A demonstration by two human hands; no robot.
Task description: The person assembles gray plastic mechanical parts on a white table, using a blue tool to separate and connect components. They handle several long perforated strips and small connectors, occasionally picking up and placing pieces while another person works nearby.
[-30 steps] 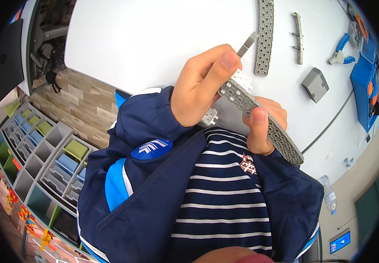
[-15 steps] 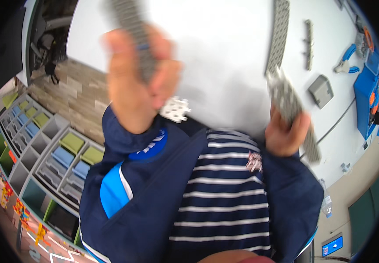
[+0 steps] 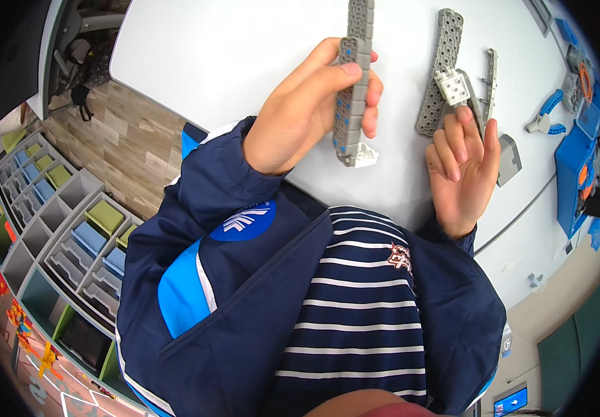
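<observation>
— Left hand (image 3: pixel 310 104): gripping or resting?
— Gripping. Its fingers are wrapping round a grey beam assembly (image 3: pixel 346 104), and the thumb is pressing across the near face.

— Orientation of that assembly?
— Standing roughly lengthwise in view, its top end running out past the upper edge. Blue pins (image 3: pixel 342 149) are showing along the face, above and below the thumb. A white connector (image 3: pixel 365 156) is sticking out at the lower end, below the fingers and on the side facing the other hand.

— And the right hand (image 3: pixel 461 170)?
— Turning its palm upward, well apart from the left, fingers loosely curling. One fingertip is reaching the lower edge of a white block (image 3: pixel 452 87); it appears to be touching. A curved grey piece (image 3: pixel 475 101) is running beside that block and passing behind the raised finger. Whether the hand is grasping it or merely supporting it, I cannot tell.

— Neighbours?
— One long perforated beam (image 3: pixel 447 38) is lying on the white table (image 3: pixel 244 55), partly behind the white block. A thin pegged strip (image 3: pixel 492 76) is lying just to the right of the curved piece. A grey angular block (image 3: pixel 510 161) is sitting beside the right hand, partly hidden by it. Blue-handled pliers (image 3: pixel 547 115) are lying farther right, near a blue bin (image 3: pixel 572 181).
</observation>
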